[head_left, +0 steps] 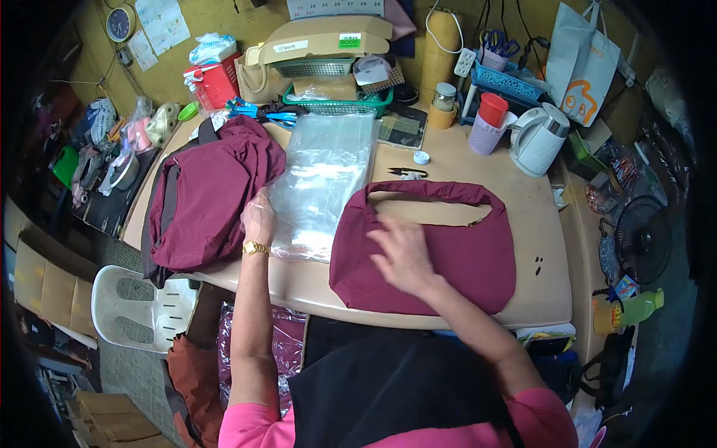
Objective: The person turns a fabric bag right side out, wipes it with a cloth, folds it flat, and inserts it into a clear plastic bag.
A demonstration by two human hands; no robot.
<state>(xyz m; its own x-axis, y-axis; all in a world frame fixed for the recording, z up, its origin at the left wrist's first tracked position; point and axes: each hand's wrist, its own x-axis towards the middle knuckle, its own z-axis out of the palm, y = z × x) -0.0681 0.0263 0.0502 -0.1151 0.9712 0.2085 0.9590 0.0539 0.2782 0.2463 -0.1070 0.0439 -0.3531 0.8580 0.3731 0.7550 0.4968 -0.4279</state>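
Observation:
A maroon shoulder bag [463,261] lies flat on the table, its strap looped toward the back. My right hand [403,254] is over its left half, fingers spread and holding nothing. To the left is a stack of clear plastic bags [321,179]. At the stack's left edge my left hand [259,218] is closed, its fingers curled between the plastic and a pile of maroon bags [213,194] with dark straps. What those fingers hold, if anything, is hidden. Behind the shoulder bag sit black thread snips [408,172] and a small white round container [421,157].
Green baskets [340,104] holding goods stand at the back, beside a red box [213,81]. A white kettle [538,138] and a lilac cup [489,134] are at the back right. A white plastic chair [142,310] stands left of the table's front edge [388,321].

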